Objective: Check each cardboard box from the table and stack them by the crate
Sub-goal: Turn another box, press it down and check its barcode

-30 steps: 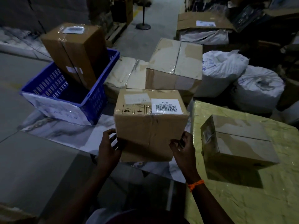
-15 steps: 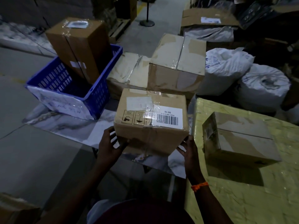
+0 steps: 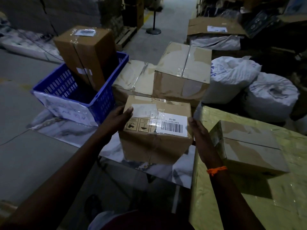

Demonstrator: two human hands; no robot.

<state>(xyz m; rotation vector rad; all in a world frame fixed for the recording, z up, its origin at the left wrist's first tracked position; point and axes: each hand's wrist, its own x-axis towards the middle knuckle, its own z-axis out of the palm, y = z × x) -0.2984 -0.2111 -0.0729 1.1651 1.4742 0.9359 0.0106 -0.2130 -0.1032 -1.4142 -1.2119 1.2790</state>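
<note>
two-sided hold on the barcoded box (image 3: 156, 138): left hand (image 3: 116, 121) gripping, thumb on top, right hand (image 3: 200, 136) pressed flat; keep level, set squarely by the blue crate (image 3: 104, 103).

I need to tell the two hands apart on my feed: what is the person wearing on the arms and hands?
No sleeves or gloves show. The left hand and its wrist carry no ring, watch or band that can be seen. The right hand looks ringless too, but its wrist wears an orange thread band with frayed ends.
</note>
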